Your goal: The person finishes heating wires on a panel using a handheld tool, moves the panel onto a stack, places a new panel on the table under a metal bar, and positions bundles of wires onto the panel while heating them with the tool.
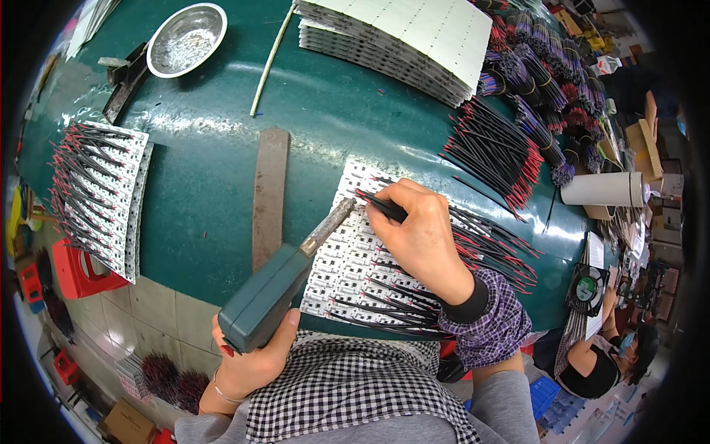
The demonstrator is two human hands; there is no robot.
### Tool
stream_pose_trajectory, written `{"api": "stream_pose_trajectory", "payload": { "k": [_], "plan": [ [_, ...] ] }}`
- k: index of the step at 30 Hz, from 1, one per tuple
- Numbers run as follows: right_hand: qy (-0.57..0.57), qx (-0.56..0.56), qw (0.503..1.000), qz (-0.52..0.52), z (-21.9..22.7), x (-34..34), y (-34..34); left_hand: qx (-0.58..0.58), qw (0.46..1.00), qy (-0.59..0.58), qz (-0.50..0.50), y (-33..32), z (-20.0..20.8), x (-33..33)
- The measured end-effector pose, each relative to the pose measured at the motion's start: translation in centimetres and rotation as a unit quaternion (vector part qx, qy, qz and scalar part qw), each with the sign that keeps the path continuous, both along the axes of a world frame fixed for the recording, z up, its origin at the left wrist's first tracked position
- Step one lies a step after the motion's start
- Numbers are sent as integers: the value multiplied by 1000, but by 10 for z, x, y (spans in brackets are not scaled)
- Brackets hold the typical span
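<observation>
My left hand (pixel 259 362) is wrapped round the dark green body of a soldering gun (pixel 266 296). Its metal tip reaches up to a white circuit board panel (pixel 322 281) on the green table, right beside my right fingers. My right hand (pixel 425 233) pinches a small bunch of black wires (pixel 390 210) with red ends over the panel's upper part. The tip and the wire ends lie very close; whether they touch I cannot tell. Several black wires (pixel 392 296) stand out from the panel's lower rows and right side, partly hidden under my right wrist.
A brown flat bar (pixel 270 192) lies left of the panel. Farther left is a panel covered in wires (pixel 111 200). Behind are a metal bowl (pixel 186 41), a thin stick (pixel 272 59), stacked white panels (pixel 399 37) and loose wires (pixel 492 152). Another person (pixel 603 355) sits at right.
</observation>
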State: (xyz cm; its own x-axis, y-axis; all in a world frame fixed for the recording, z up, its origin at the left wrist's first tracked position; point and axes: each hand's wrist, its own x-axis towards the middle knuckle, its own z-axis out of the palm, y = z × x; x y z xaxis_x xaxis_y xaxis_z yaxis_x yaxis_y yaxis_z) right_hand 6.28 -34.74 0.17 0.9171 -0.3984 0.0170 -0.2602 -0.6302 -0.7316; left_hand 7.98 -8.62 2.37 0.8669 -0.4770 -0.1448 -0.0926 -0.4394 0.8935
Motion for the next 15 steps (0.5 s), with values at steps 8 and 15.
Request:
{"api": "stream_pose_trajectory", "payload": {
  "k": [8,15],
  "plan": [
    [4,16,1000,-5,2,0,0,-46,998,-29,-22,-5,1,7],
    [13,15,1000,4,2,0,0,-38,997,63,13,-9,9,8]
  ]
}}
